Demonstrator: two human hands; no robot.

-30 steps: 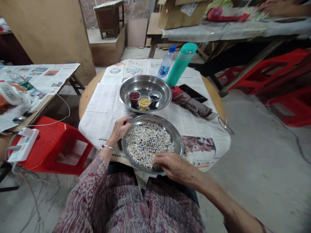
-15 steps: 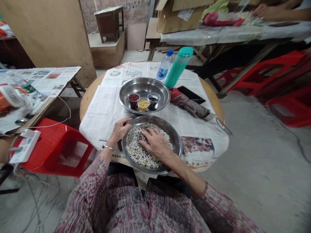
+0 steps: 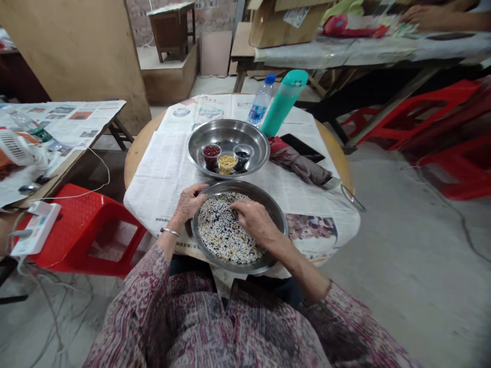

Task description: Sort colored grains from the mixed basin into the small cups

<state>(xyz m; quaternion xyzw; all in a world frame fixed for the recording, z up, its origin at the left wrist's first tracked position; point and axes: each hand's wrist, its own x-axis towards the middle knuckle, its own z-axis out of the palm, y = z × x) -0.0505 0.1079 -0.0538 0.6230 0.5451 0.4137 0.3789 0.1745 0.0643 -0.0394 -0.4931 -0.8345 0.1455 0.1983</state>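
Note:
A metal basin (image 3: 282,220) close to my body holds a mix of white, black, yellow and dark red grains (image 3: 220,230). My left hand (image 3: 191,201) is closed on its left rim, with a bangle on the wrist. Over the grains, my right hand (image 3: 253,221) has its fingers drawn together in a pinch; whatever lies between the fingertips is too small to make out. A second metal basin (image 3: 226,128) stands just behind. In it are clear cups of dark red beans (image 3: 211,151), yellow beans (image 3: 227,162) and black beans (image 3: 243,154).
Newspaper (image 3: 153,168) covers the round table. Behind the basins stand a water bottle (image 3: 261,102) and a turquoise bottle (image 3: 283,105). A folded umbrella (image 3: 301,166) and a dark tablet (image 3: 303,147) lie right. A power strip (image 3: 36,230) rests on a red stool (image 3: 80,225). Another person's hands (image 3: 425,18) show far right.
My right hand has gone from spread fingers on the grains to a pinch, lifting slightly and shifting right. My left hand stays at the rim.

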